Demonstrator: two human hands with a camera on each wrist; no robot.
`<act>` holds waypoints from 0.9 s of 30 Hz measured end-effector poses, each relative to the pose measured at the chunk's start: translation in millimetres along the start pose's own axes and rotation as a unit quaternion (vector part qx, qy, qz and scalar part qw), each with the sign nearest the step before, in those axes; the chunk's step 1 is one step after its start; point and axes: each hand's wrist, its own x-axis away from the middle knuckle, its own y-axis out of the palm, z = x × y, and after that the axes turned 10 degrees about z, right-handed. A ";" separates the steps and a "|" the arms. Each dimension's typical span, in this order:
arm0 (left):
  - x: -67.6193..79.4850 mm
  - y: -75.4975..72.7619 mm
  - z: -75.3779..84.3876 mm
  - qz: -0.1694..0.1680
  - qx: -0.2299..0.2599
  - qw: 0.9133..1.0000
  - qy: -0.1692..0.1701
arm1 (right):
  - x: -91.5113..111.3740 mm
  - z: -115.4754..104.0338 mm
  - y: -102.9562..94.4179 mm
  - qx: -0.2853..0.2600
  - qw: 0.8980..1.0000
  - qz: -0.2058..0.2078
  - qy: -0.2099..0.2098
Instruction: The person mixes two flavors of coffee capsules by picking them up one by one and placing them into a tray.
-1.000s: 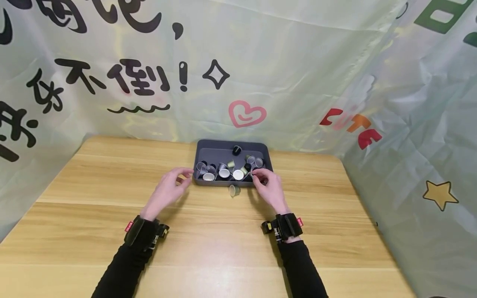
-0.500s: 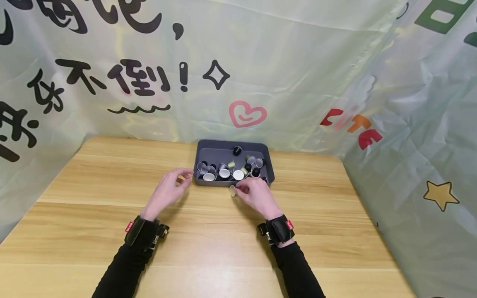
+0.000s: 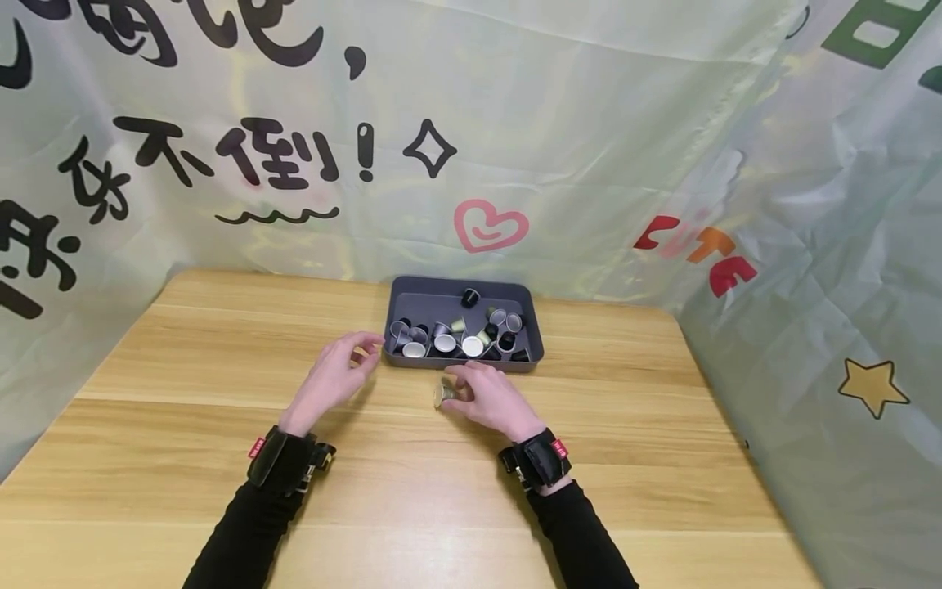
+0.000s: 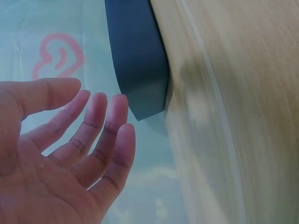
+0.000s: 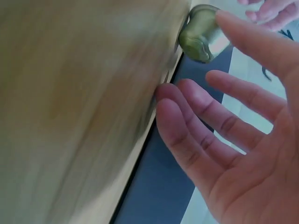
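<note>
A green-gold coffee capsule (image 3: 445, 393) lies on its side on the table, just in front of the dark grey tray (image 3: 462, 367). My right hand (image 3: 489, 397) is right behind it with relaxed, spread fingers. In the right wrist view the thumb tip overlaps the capsule (image 5: 203, 35), while the other fingertips stand apart from it. My left hand (image 3: 342, 372) is at the tray's left front corner, its fingers loosely bent and holding nothing; the palm (image 4: 56, 186) shows bare in the left wrist view. Several silver, black and green capsules (image 3: 473, 346) lie jumbled inside the tray.
The wooden table (image 3: 412, 507) reaches back to a pale printed cloth (image 3: 589, 164), which also hangs along the right side. The tray stands at the table's back edge, close to the cloth. One black capsule (image 3: 469, 298) lies alone toward the tray's rear.
My right hand has come left from the tray's right front corner to the green-gold capsule. That capsule has shifted a little left and nearer me. The left hand has stayed in place.
</note>
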 end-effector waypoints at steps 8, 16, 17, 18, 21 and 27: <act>0.3 3.2 2.6 -0.005 0.001 1.000 -0.003 | -0.6 -11.6 8.1 -0.007 0.995 -0.049 -0.083; 0.5 3.4 2.4 -0.011 0.000 1.000 -0.009 | -16.0 -3.6 -11.7 -0.041 0.996 0.054 -0.056; 0.4 3.3 2.6 -0.012 0.000 1.000 -0.010 | -19.8 -0.2 -14.6 -0.048 0.994 0.088 -0.040; 0.2 3.3 2.7 -0.013 0.001 1.000 -0.010 | -23.3 3.0 -17.1 -0.055 0.991 0.121 -0.020; 0.1 2.9 3.0 -0.015 0.004 1.000 -0.013 | -30.8 12.6 -21.4 -0.072 0.977 0.198 0.038; -0.7 0.8 1.1 -0.011 0.006 1.000 -0.016 | -27.7 24.8 -21.8 -0.112 0.958 0.250 0.089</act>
